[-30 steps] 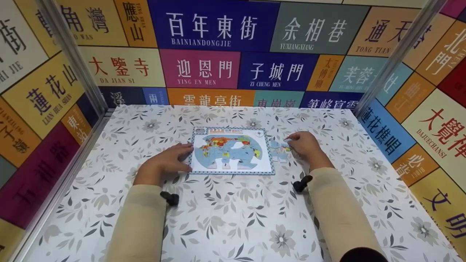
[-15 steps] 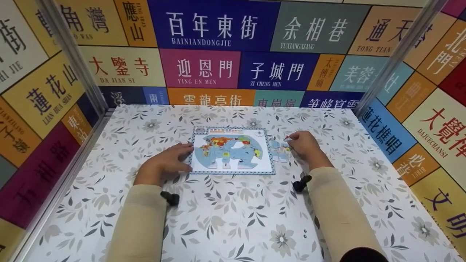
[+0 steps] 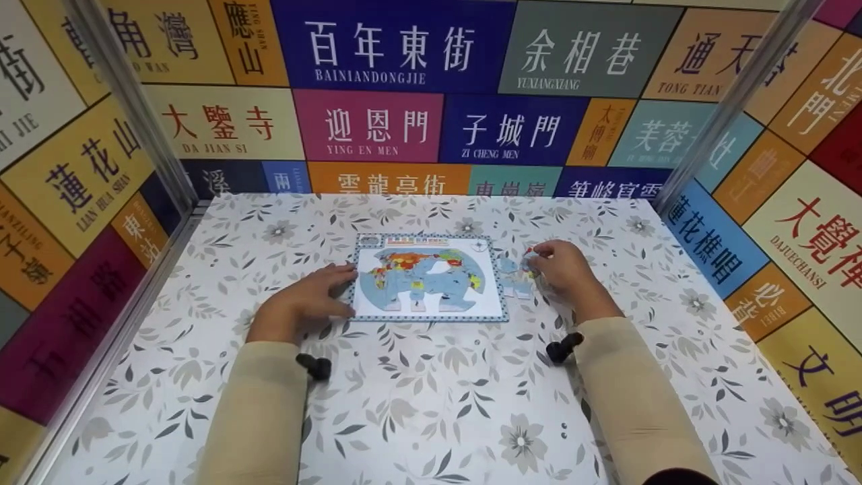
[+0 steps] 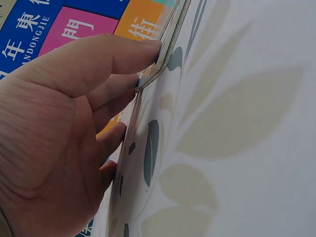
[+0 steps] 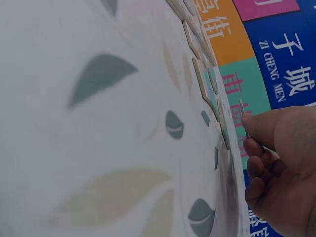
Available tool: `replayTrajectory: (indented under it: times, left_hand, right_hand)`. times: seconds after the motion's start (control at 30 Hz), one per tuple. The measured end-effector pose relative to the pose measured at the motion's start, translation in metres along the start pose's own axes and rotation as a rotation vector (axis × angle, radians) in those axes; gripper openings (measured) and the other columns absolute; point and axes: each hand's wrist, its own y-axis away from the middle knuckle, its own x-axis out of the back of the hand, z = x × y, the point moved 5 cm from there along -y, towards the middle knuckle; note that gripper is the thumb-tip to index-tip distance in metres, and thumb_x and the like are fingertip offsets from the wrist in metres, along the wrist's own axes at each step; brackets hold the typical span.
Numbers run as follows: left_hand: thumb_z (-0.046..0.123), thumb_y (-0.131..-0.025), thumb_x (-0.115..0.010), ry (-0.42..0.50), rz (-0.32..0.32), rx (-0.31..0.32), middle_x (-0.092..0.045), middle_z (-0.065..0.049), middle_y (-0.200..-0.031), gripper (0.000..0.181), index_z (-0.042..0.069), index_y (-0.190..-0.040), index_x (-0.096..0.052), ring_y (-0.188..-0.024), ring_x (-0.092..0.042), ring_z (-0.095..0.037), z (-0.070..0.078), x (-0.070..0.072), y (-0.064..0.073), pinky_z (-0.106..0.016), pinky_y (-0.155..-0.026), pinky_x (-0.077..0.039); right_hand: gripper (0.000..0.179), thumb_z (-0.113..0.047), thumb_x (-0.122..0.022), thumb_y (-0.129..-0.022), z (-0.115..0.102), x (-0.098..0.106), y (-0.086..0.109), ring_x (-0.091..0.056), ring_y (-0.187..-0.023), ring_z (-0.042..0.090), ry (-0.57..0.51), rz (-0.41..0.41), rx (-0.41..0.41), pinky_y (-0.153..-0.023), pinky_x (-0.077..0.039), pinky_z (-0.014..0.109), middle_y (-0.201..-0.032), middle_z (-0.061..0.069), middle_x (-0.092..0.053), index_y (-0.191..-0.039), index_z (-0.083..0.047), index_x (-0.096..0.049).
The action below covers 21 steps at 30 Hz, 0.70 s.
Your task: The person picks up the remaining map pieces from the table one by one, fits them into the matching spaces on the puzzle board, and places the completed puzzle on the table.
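puzzle board (image 3: 493,301) holds pieces (image 3: 399,279); hands: left (image 3: 306,296) spread touching it, right (image 3: 567,271) pinching another piece (image 3: 529,252).

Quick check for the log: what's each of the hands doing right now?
Left hand: open, touching the puzzle board.
Right hand: closed, pinching a puzzle piece.

1 from above, 2 wrist-close

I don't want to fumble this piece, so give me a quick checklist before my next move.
1. Right hand pinches the puzzle piece: ok.
2. Left hand touches the board at its left edge: ok.
3. Board lies map side up: ok.
4. White gaps show in the map: ok.
5. Loose pieces lie right of the board: ok.
6. Held piece matches a gap: cannot tell.
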Motion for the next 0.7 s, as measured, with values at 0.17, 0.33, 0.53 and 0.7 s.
replayTrajectory:
  times: [0.17,0.33,0.53,0.7]
  left_hand:
    - [0.039,-0.09,-0.083,0.01,0.002,0.011,-0.017,0.009,-0.182,0.09,0.034,-0.167,-0.038,-0.171,-0.002,-0.03,0.0,0.0,0.0,-0.065,-0.137,-0.006]
    - [0.039,-0.089,-0.083,0.036,-0.002,0.027,-0.016,0.011,-0.182,0.089,0.036,-0.167,-0.039,-0.171,-0.001,-0.029,0.0,0.0,0.0,-0.064,-0.137,-0.006]
    - [0.039,-0.09,-0.083,0.029,-0.003,0.021,-0.016,0.01,-0.182,0.088,0.035,-0.167,-0.039,-0.171,-0.001,-0.03,0.0,0.001,0.001,-0.065,-0.137,-0.006]
    - [0.039,-0.089,-0.083,0.027,-0.001,0.019,-0.017,0.012,-0.182,0.088,0.037,-0.166,-0.04,-0.171,-0.001,-0.029,0.0,0.0,0.0,-0.064,-0.137,-0.006]
  right_hand:
    - [0.044,-0.033,-0.06,-0.109,-0.011,0.0,0.011,-0.051,-0.146,0.038,0.033,-0.002,0.016,-0.122,-0.044,0.059,-0.157,0.016,-0.054,-0.147,-0.012,-0.061]
    - [0.042,-0.034,-0.06,-0.109,-0.024,-0.003,0.02,-0.052,-0.144,0.038,0.074,0.0,0.057,-0.12,-0.044,0.06,-0.155,0.014,-0.057,-0.145,-0.013,-0.063]
    - [0.039,-0.035,-0.063,-0.107,-0.04,-0.009,0.031,-0.056,-0.129,0.033,0.082,0.015,0.096,-0.111,-0.049,0.055,-0.151,0.012,-0.059,-0.141,-0.017,-0.066]
    - [0.038,-0.034,-0.065,-0.107,-0.05,-0.015,0.038,-0.056,-0.129,0.033,0.073,-0.003,0.137,-0.11,-0.05,0.055,-0.15,0.011,-0.058,-0.141,-0.017,-0.067]
